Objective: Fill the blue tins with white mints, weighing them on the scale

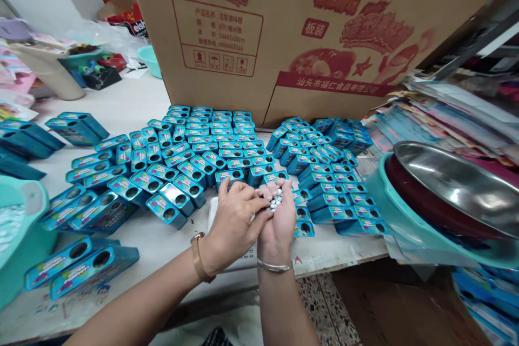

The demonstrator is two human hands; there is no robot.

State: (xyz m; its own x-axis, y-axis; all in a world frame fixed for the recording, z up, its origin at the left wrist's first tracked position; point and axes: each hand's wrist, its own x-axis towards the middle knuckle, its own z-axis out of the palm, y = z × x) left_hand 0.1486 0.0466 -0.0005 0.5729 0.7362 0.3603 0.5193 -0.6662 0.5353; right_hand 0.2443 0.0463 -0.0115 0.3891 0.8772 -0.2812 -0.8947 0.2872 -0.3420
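My right hand (278,216), a silver bracelet at its wrist, is cupped palm up around a small heap of pale blue-white candies (277,200). My left hand (239,216), with a watch on its wrist, leans over that palm. Its thumb and fingers are drawn together at the candies; whether any is pinched between them is hidden. Beneath the hands lies a flat white device (247,257), partly covered, that looks like a scale. Just beyond the fingers, blue candy boxes (186,186) stand in packed rows, with round dark holes in their tops.
A large cardboard carton (267,86) stands behind the boxes. On the left is a turquoise basket (30,194) of pale pieces, with two boxes (87,270) lying near it. Stacked basins (383,189) sit at the right edge, before piled printed sheets (454,113).
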